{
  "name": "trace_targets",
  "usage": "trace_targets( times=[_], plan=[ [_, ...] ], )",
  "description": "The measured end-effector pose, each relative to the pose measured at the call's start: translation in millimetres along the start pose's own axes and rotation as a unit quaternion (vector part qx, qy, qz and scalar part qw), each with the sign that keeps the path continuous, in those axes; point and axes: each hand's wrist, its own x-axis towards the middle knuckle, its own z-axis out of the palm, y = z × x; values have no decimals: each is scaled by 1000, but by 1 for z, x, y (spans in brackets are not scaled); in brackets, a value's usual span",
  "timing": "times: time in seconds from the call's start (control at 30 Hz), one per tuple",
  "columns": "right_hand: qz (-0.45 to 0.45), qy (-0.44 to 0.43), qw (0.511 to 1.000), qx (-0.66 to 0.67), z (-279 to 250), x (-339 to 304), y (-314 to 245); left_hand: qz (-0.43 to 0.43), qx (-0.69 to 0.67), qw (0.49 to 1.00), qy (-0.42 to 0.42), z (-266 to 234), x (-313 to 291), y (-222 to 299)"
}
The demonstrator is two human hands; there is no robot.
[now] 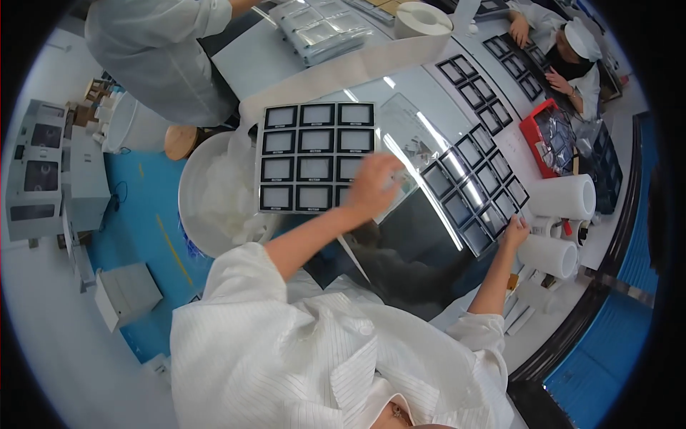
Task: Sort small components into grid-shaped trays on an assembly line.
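Observation:
My left hand [376, 187], smeared by motion, is over the right edge of a sheet of black rectangular frames [297, 154] with pale panes, set out in rows. Whether its fingers hold anything is unclear. My right hand [516, 232] has its fingers closed on the near right corner of another sheet of black frames [466, 179], which lies slanted on the glossy table. Between the two sheets lies a clear film sheet [400, 136] with bright reflections. Below it the dark glossy tabletop [407, 247] shows.
A white bin [187, 196] with crumpled film stands at the left. A white strip [336, 75] runs from a roll [423, 20] behind. At right are a red crate [527, 136] and white rolls [561, 196]. Co-workers stand at back left [161, 50] and back right [586, 43].

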Motion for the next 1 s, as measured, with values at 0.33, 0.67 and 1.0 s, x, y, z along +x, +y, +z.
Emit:
trace_targets(
  times=[0.33, 0.67, 1.0],
  plan=[
    [-96, -306, 943, -88, 128, -216, -236, -276, 410, 865, 94, -180, 29, -210],
    [-246, -320, 853, -332, 183, -334, -253, -197, 334, 921, -11, -193, 36, -229],
    [-121, -371, 914, -113, 185, -326, -226, -331, -62, 935, 111, -232, 54, -246]
  ],
)
